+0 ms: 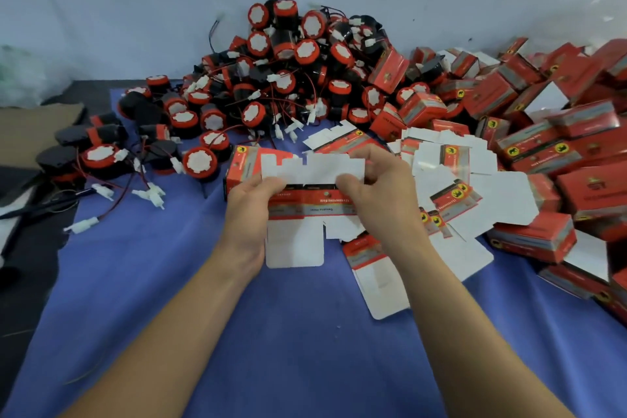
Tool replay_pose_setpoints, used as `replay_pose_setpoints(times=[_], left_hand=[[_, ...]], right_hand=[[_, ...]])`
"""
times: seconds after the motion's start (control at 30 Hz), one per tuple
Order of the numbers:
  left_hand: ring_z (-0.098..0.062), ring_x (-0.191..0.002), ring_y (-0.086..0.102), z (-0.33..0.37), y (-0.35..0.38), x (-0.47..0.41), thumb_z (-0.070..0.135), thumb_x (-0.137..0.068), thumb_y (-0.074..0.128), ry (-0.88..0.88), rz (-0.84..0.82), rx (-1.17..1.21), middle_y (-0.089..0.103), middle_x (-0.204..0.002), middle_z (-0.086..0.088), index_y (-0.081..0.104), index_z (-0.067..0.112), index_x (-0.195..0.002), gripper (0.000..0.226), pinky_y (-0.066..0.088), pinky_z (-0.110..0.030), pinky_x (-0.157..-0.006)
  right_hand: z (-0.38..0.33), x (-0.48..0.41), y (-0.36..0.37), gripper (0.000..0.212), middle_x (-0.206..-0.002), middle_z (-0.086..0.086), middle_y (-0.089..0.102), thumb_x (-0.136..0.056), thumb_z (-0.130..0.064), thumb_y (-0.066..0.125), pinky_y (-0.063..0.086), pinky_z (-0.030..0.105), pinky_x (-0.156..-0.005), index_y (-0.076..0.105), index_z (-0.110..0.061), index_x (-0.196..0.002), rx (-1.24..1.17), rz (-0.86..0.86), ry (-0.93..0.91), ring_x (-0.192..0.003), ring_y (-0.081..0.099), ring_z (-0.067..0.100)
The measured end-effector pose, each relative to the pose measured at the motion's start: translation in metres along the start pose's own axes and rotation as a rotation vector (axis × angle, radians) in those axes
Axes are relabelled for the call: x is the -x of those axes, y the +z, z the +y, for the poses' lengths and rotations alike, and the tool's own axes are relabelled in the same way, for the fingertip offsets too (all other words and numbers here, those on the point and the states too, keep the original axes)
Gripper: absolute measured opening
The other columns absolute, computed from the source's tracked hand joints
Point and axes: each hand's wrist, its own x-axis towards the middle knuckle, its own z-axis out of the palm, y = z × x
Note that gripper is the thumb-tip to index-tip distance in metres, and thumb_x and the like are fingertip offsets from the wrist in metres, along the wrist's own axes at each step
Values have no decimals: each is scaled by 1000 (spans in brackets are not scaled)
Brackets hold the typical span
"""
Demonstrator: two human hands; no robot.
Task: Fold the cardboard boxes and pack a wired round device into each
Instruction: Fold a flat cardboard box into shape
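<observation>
Both my hands hold one flat, unfolded red and white cardboard box (310,204) above the blue cloth. My left hand (252,205) grips its left end, thumb on top. My right hand (380,190) pinches its upper right part, fingers curled over the white flaps. A big pile of round black and red wired devices (271,78) lies behind, with one device (200,162) close to my left hand. A folded red box (242,163) stands just behind the held one.
Loose flat box blanks (451,180) are spread to the right of my hands. Many folded red boxes (549,146) are heaped at the right. The blue cloth (305,349) covers the table. Brown cardboard (30,132) and dark items lie at the left edge.
</observation>
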Motion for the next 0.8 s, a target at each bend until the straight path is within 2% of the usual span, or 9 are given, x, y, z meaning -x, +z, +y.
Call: replay_pose_setpoints(times=[0.17,0.27,0.37,0.47,0.53,0.6,0.63,0.7,0.8], left_hand=[[-9,-69,75,36,-10,0,24,-97,71,202,46,-285,79,-77,4,81,36,-74,28,54,-18,-53],[-11,-71,75,41,-8,-1,25,-95,73,250,84,-350,78,-77,5,80,36,-74,25,55,-19,-53],[-8,-70,74,39,-4,0,23,-95,73,244,103,-348,77,-75,8,80,39,-70,30,53,-17,-51],[-12,-69,75,42,-4,-2,20,-94,74,264,90,-357,78,-75,5,81,36,-69,30,55,-21,-52],[-10,-71,76,45,-8,-2,22,-92,76,326,78,-463,78,-76,10,80,39,-68,30,56,-21,-53],[-6,-73,75,46,-11,-1,26,-90,78,397,81,-593,77,-76,17,77,43,-68,28,60,-23,-57],[-4,-74,75,47,-11,0,28,-89,78,437,85,-623,76,-76,20,76,44,-68,27,60,-23,-59],[-1,-76,74,45,-8,1,28,-89,76,502,84,-630,76,-77,24,76,43,-73,22,57,-17,-60],[-5,-84,75,42,-5,1,27,-89,70,442,-15,-502,80,-86,14,83,28,-90,13,57,-18,-71]], right_hand=[[5,11,26,17,-76,-14,64,-92,-17,73,51,22,-59,66,-32,-95,-94,63,-135,-72,60,10],[13,12,30,22,-93,-19,63,-88,-26,78,42,6,-70,64,-41,-98,59,98,-165,-91,55,-2],[19,18,33,49,-119,-21,49,-81,-24,87,32,-5,-84,64,-42,-121,169,172,-200,-103,42,-11],[19,23,37,68,-131,-25,39,-78,-16,89,35,11,-99,53,-41,-129,250,212,-313,-125,42,3],[17,26,40,71,-146,-24,35,-79,-14,87,42,31,-112,52,-37,-136,338,234,-361,-141,37,15],[12,29,41,71,-157,-13,38,-81,-18,84,29,41,-120,51,-29,-143,443,278,-411,-148,30,20],[9,32,43,63,-154,-7,46,-84,-21,82,28,42,-117,55,-27,-140,481,337,-463,-145,34,21],[2,39,48,31,-118,-8,68,-88,-27,75,39,41,-99,70,-26,-119,470,481,-569,-112,52,14],[-9,51,58,24,-80,-19,71,-88,-52,65,46,31,-75,66,-42,-109,319,308,-404,-75,55,8]])
